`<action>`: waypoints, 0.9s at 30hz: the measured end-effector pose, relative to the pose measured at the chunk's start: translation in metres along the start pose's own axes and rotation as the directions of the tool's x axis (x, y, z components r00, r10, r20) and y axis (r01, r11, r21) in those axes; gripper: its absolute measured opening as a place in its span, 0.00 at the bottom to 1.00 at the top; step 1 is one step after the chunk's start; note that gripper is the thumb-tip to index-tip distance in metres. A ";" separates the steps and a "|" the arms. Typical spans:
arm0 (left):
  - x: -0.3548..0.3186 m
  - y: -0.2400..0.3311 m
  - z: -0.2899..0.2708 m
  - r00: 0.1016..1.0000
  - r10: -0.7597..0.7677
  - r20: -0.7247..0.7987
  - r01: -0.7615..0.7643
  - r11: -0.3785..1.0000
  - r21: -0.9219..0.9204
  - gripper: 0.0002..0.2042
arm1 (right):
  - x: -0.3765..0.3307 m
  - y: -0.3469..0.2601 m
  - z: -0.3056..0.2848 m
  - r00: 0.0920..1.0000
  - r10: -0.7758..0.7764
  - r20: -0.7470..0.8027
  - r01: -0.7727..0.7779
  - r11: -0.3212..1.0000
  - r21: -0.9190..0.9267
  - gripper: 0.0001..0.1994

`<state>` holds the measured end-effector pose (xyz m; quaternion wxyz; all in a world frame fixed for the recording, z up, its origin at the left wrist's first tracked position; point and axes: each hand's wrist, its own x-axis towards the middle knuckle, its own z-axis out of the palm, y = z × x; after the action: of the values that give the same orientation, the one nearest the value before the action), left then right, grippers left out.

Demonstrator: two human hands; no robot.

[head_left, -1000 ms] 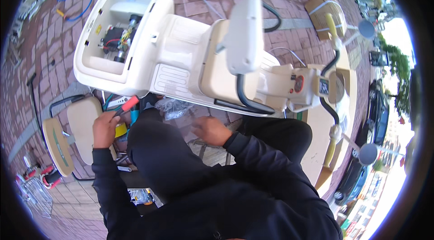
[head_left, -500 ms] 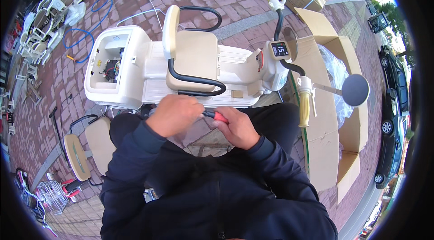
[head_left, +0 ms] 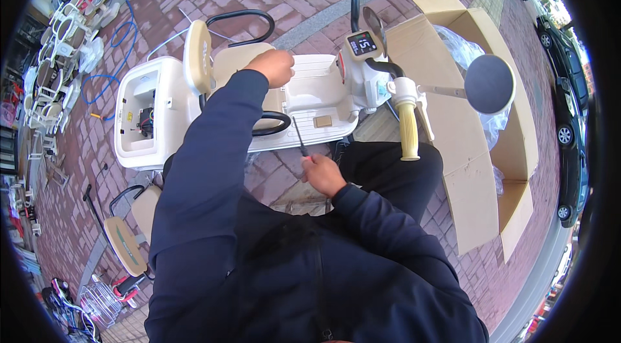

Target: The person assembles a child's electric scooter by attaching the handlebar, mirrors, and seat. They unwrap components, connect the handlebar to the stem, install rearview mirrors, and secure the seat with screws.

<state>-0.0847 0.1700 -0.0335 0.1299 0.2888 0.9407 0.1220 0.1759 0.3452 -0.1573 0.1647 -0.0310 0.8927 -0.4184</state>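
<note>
A white and beige electric scooter (head_left: 317,97) stands in front of me, with a beige seat (head_left: 234,58) and black armrests. My left hand (head_left: 274,67) reaches across it, fingers curled at the seat's front edge; my sleeve covers much of the cushion. In my right hand (head_left: 323,175) is a screwdriver (head_left: 299,138), its dark shaft pointing up and away toward the footboard (head_left: 323,110). Only a bit of its red handle shows between my fingers. The rear box (head_left: 145,110) of the scooter is uncovered, with dark parts and wires inside.
An opened cardboard box (head_left: 466,194) with clear plastic lies to the right, below the round mirror (head_left: 490,84) and handlebar grip (head_left: 409,133). Another beige seat (head_left: 126,246) rests at lower left. A blue hose (head_left: 107,78) and stacked white parts (head_left: 61,71) are farther left.
My left hand has left the screwdriver and moved up and away to the seat's front edge. My right hand keeps the screwdriver, whose shaft now shows. The view has shifted.
</note>
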 end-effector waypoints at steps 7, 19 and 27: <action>0.033 -0.017 0.072 0.947 -0.194 0.257 0.097 0.933 0.346 0.20 | 0.019 -0.009 0.036 0.979 0.195 -0.056 -0.182 0.967 0.177 0.23; 0.048 -0.037 0.092 0.974 -0.095 0.206 0.023 0.945 0.325 0.13 | 0.022 -0.013 0.031 0.985 0.153 -0.078 -0.142 0.982 0.125 0.22; 0.047 -0.042 0.100 0.982 -0.067 0.178 0.012 0.955 0.296 0.13 | 0.023 -0.012 0.035 0.984 0.151 -0.099 -0.140 0.984 0.110 0.21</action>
<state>-0.1127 0.1786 -0.1487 0.1753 0.2961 0.9376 -0.0494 0.1640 0.3070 -0.1748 0.1483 0.0652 0.8774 -0.4516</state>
